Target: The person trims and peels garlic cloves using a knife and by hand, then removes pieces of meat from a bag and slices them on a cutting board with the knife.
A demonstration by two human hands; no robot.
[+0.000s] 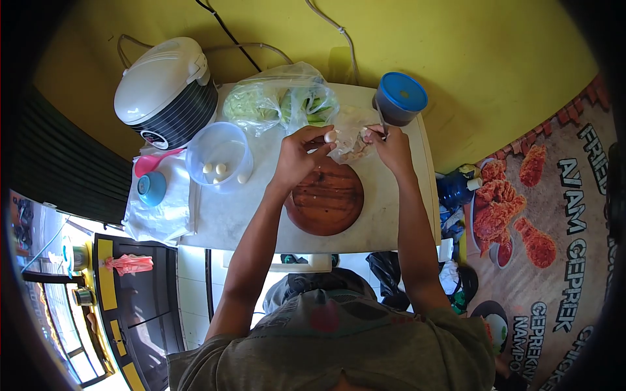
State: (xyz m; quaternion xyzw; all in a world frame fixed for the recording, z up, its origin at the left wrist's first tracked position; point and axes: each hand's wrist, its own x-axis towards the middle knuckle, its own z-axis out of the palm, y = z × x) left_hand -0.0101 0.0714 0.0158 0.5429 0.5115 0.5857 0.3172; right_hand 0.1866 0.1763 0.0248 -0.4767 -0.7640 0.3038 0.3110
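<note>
Head view showed a small, whitish, rounded piece [330, 137] above the far edge of a round, reddish-brown wooden board [326, 202], its grip closed between the thumb and fingers of the left hand [300, 155]. The right hand [394, 151] gripped a thin-bladed knife [381, 116], blade pointing away from the person. Between the hands, a clear plastic bag [353, 133] lay on the pale counter [261, 225]. Left of the board, a translucent round plastic tub [235, 144] held similar pale pieces; beyond stood a blue-lidded round container [403, 92], at the right.
</note>
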